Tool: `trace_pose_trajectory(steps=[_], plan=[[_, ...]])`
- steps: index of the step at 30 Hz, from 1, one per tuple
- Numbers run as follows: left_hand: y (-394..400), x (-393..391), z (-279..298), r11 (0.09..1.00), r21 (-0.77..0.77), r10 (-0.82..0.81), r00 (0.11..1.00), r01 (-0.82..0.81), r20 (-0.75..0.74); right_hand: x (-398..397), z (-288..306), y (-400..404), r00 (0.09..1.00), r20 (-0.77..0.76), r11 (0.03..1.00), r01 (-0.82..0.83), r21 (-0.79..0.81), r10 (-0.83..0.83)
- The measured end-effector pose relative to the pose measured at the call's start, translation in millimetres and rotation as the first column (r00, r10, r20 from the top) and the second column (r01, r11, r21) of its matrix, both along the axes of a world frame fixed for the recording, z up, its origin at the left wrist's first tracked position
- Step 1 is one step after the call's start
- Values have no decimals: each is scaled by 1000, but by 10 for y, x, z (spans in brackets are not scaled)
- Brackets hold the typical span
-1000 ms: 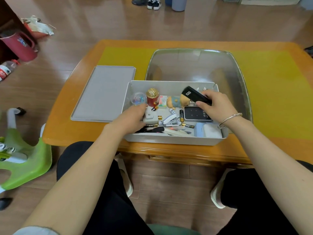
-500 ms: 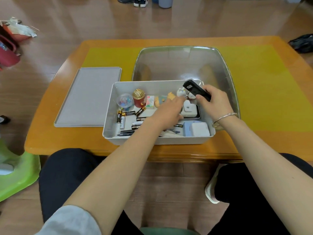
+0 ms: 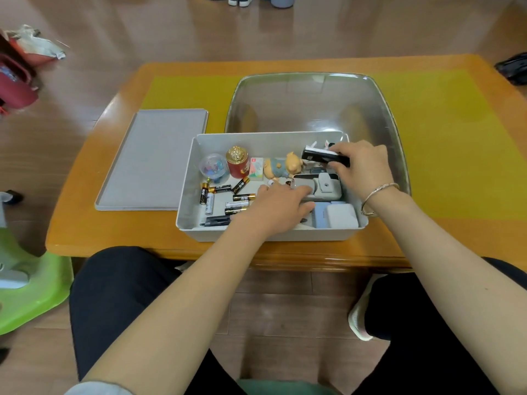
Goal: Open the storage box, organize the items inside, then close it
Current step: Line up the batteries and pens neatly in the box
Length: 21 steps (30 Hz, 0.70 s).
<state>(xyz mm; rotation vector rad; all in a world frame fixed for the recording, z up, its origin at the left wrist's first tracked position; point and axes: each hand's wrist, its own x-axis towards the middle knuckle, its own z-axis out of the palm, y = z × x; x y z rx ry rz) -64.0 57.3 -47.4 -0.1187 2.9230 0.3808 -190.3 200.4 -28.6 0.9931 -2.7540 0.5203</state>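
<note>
The open grey storage box (image 3: 186,223) sits at the table's near edge; its flat grey lid (image 3: 154,158) lies to the left. Inside are several loose batteries (image 3: 228,195), a red jar with a gold top (image 3: 237,163), a clear ball of clips (image 3: 213,166), a pig figurine (image 3: 282,165), a dark tablet-like device with a grey pouch (image 3: 326,182) on it, and pale boxes (image 3: 339,216). My right hand (image 3: 362,166) grips a black stapler (image 3: 322,158) above the back right corner. My left hand (image 3: 279,208) lies palm down in the middle, fingers on the grey pouch; its grip is hidden.
A large clear plastic tub (image 3: 310,106) stands right behind the box on the yellow mat (image 3: 442,143). The orange table's front edge (image 3: 199,252) is against my knees. A green plastic chair (image 3: 31,283) is on the floor left; a red bag (image 3: 14,81) is far left.
My left hand moved from the box's left side across to the middle, uncovering the batteries. My right hand lowered the stapler slightly and turned it flatter.
</note>
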Motion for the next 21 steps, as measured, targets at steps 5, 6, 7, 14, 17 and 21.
trace_pose_trajectory(steps=[5, 6, 7, 14, 17, 21], plan=[[141, -60, -7, 999, -39, 4, 999, -3, 35, -32, 0, -25, 999, 12, 995, -53, 85, 53], [159, -69, -7, 999, -39, 6, 999, -4, 40, -39, 0, -35, 999, 9, 993, -52, 106, 51], [166, -74, -7, 999, -32, 9, 999, -8, 43, -38, -1, -48, 999, 3, 990, -47, 135, 47], [89, 99, 20, 1000, 28, -3, 998, 2, 63, 34, 8, -91, 997, -82, 979, 4, 203, 13], [27, 224, 69, 998, 58, 3, 1000, -3, -9, 123, 41, -113, 995, -88, 979, -25, 201, 44], [-243, 430, 138, 995, 67, 84, 990, -77, -110, 234, 79, -191, 988, -5, 976, -153, 155, 156]])
